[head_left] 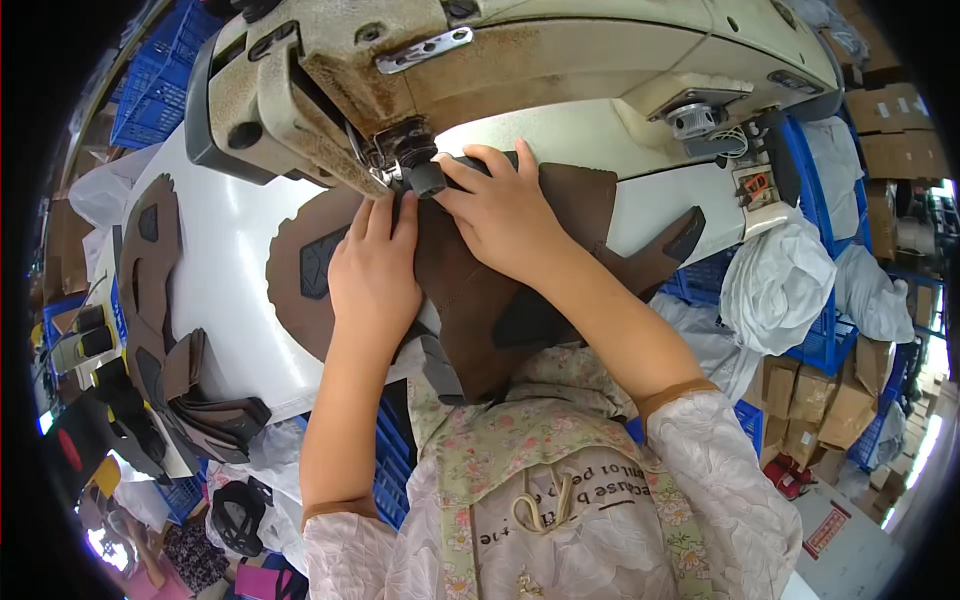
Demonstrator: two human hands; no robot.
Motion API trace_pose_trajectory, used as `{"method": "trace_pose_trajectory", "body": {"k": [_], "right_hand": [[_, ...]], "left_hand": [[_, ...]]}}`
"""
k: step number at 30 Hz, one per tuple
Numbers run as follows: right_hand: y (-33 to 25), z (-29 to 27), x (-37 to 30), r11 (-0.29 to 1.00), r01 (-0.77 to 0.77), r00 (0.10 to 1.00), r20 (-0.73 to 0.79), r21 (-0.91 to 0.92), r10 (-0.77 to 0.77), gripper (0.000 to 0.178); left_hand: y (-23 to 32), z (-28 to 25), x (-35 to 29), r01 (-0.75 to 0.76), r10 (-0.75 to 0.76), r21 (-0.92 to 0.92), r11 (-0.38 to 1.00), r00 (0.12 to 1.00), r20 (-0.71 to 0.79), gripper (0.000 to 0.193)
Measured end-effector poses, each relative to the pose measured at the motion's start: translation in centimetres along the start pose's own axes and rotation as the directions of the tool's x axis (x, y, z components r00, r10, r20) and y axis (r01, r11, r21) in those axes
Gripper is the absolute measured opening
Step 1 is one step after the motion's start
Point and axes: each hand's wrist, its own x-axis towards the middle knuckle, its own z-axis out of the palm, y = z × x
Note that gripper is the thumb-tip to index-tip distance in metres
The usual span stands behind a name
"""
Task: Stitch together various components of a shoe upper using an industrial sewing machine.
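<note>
Brown shoe-upper pieces (458,318) with black patches (316,266) lie under the needle area (404,172) of a worn, cream-coloured sewing machine (490,75). My left hand (376,275) rests flat on the brown material, its fingers stretched toward the needle. On the other side of the needle, my right hand (505,215) lies on the pieces with fingers spread. Part of the brown material hangs over the near table edge toward my apron (510,430). The machine head hides the stitching point and some fingertips.
More brown pieces (150,260) lie along the left of the white tabletop (225,250), with a stack (215,415) at its near corner. Blue crates (165,75), white bags (775,285) and cardboard boxes (835,395) stand around. Another person (150,575) sits at lower left.
</note>
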Motion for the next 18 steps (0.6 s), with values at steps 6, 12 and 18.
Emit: {"method": "trace_pose_trajectory", "body": {"k": [6, 12, 18], "right_hand": [[0.5, -0.1, 0.0, 0.996, -0.032, 0.999, -0.023, 0.079, 0.034, 0.032], [1.5, -1.0, -0.2, 0.993, 0.034, 0.995, 0.086, 0.114, -0.044, 0.033], [1.9, -0.9, -0.4, 0.988, 0.073, 0.994, 0.072, 0.135, -0.083, 0.035]], "left_hand": [[-0.4, -0.4, -0.2, 0.056, -0.078, -0.217, 0.974, 0.993, -0.092, 0.061], [-1.4, -0.7, -0.7, -0.006, -0.008, -0.333, 0.943, 0.999, -0.041, 0.063], [-1.0, -1.2, -0.8, -0.017, 0.002, -0.190, 0.982, 0.997, -0.080, 0.060]]}}
